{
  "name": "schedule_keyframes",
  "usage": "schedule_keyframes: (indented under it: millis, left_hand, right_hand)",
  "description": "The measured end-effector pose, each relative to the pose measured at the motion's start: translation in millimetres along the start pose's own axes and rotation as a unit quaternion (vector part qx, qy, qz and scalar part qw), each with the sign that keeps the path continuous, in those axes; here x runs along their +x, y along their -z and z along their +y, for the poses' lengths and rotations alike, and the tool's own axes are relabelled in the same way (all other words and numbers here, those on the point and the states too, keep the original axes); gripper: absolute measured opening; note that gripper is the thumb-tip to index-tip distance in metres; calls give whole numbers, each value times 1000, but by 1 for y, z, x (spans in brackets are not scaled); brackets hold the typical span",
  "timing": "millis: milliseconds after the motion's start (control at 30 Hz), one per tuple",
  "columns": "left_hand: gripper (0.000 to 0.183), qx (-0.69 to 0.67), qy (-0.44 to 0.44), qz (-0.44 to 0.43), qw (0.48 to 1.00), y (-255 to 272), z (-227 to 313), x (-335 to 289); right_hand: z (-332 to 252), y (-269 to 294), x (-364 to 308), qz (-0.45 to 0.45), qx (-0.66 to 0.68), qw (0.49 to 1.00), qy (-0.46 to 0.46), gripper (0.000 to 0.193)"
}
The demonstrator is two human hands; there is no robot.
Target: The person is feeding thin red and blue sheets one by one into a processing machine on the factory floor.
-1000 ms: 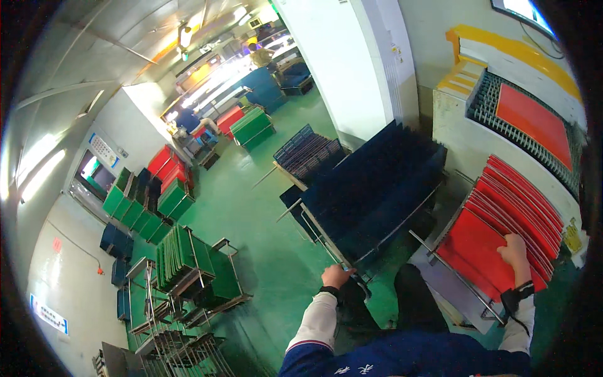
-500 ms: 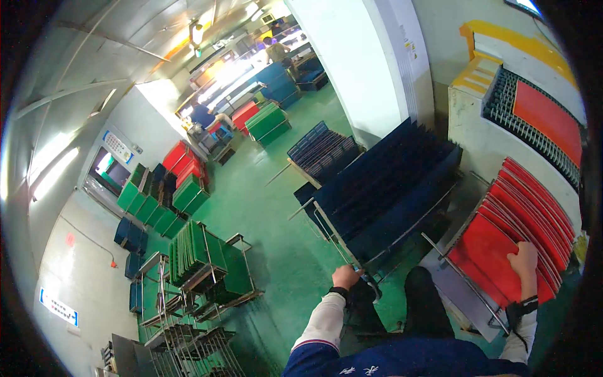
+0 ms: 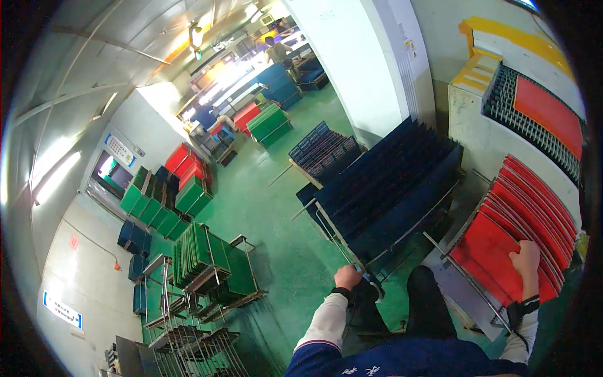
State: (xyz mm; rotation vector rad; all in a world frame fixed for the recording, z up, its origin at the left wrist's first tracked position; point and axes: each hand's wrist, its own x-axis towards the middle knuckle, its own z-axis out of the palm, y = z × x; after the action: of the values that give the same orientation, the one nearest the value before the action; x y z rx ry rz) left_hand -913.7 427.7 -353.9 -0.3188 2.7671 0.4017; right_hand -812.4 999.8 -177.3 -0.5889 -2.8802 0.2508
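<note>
My left hand point(image 3: 347, 276) is closed at the near corner of a metal rack holding a row of dark blue panels point(image 3: 389, 182); its fingers appear wrapped round the rack's bar point(image 3: 334, 235). To the right, my right hand point(image 3: 526, 257) is closed on the edge of a flat red panel point(image 3: 487, 251). That panel leans at the near side of a stack of red panels point(image 3: 534, 201), standing on edge and tilted in a rack with a metal rail point(image 3: 465, 276). My right fingertips are partly hidden behind the panel edge.
A conveyor point(image 3: 534, 119) carries one red panel at the right. A white pillar point(image 3: 358, 63) stands ahead. Racks of green panels point(image 3: 201, 257) are on the left over bare metal racks point(image 3: 188, 345). More stacks line the wall. Two people work at a lit bench far off.
The view has shifted slightly, so the racks at left sit a little further right and lower. Both hands keep their places on the bar and the red panel.
</note>
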Motion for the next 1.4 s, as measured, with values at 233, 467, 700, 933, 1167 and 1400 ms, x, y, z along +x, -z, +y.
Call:
schedule_keyframes:
  millis: [233,467,700,933,1167,1400]
  left_hand:
    - [46,-2,0,5,1000,8,7,-7]
    - [44,-4,-8,25,1000,3,2,-7]
    - [44,-7,-11,30,999,0,-1,-4]
    - [44,-1,-6,24,1000,-3,-4,-2]
    - [45,-7,-13,29,999,-2,-3,-5]
    - [46,-13,-12,27,999,-2,-4,-4]
  right_hand:
    - [1,-1,1,1,-4,1000,2,31]
    - [-13,13,-3,1,-7,1000,-3,31]
    - [-10,9,-2,-21,-11,999,-27,32]
    - [-6,3,-2,7,-4,1000,-3,31]
    - [-6,3,-4,12,3,1000,-12,31]
    - [-5,2,-4,8,9,1000,-7,30]
